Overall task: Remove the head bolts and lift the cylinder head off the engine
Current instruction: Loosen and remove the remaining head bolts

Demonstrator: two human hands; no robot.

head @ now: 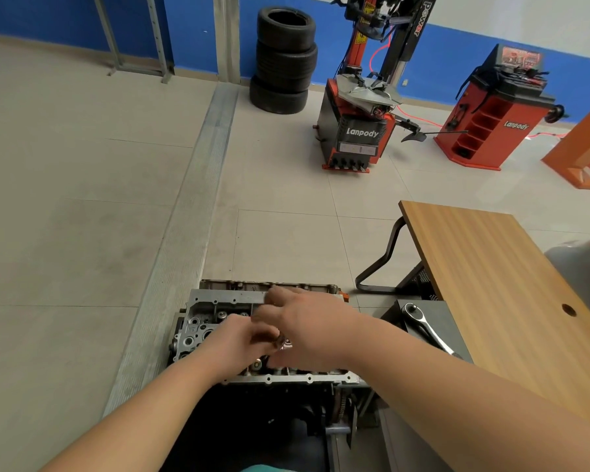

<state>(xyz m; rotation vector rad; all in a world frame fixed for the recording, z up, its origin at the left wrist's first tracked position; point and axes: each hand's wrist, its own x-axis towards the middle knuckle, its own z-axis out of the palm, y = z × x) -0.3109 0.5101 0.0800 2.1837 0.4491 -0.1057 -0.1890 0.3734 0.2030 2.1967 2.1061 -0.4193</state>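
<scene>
The grey aluminium cylinder head [218, 299] sits on top of the engine, low in the middle of the view, its upper face full of bores and bolt holes. Both my hands meet over its centre. My left hand [239, 338] has its fingers curled and pinches a small shiny metal part, apparently a head bolt [284, 343]. My right hand [307, 330] hovers just right of it, back towards the camera; its fingers are blurred and its palm side is hidden. The hands cover the middle of the head.
A ratchet wrench [426, 327] lies on a grey stand right of the engine. A wooden table [484, 267] stands further right. Across the tiled floor are a tyre stack [285, 59], a tyre changer [361, 124] and a red wheel balancer [494, 120].
</scene>
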